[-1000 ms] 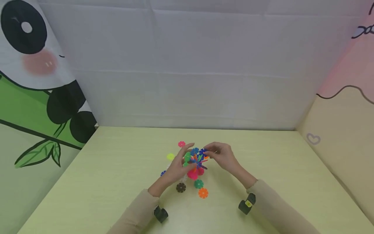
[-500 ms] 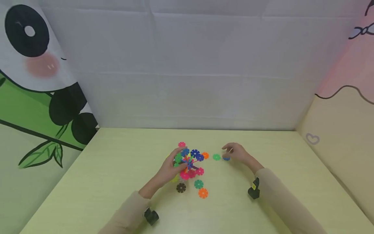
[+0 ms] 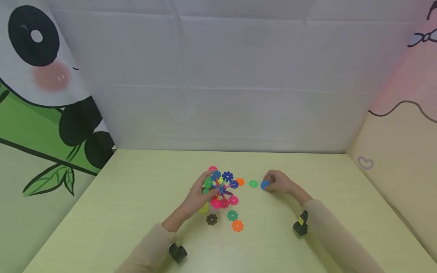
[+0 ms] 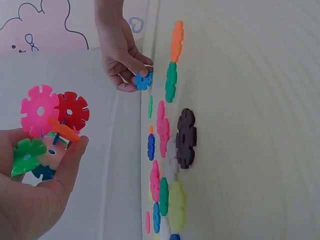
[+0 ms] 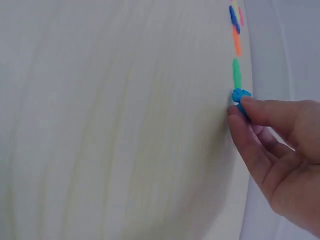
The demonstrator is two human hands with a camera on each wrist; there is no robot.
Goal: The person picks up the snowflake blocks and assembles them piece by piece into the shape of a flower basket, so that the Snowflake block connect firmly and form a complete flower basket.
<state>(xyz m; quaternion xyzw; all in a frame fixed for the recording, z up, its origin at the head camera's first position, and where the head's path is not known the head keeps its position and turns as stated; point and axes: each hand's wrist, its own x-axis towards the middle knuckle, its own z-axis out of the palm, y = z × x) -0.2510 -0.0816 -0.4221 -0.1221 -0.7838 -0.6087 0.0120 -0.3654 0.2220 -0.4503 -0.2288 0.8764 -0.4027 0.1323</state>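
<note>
In the head view, below centre, the left hand (image 3: 196,196) is gripping a multicoloured cluster of flower-shaped, slotted plastic discs (image 3: 222,189); farther right, the right hand (image 3: 281,182) is pinching a blue notched plastic disc (image 3: 264,185). In the left wrist view, the smooth-faced cluster is bristling at left, so a light grip should suit. In the right wrist view, the blue disc is showing right of centre; leaving its slots uncovered seems wise.

1. Interlocked notched-disc cluster (image 4: 45,122): pink, red, green, orange, blue.
2. Lone held disc (image 3: 264,185): plain blue.
3. Dark loose disc (image 4: 183,137): brownish black.
4. Worktop (image 3: 119,197): pale yellow, faintly streaked from where I stand.
5. Sleeves (image 3: 341,235): plain beige.
</note>
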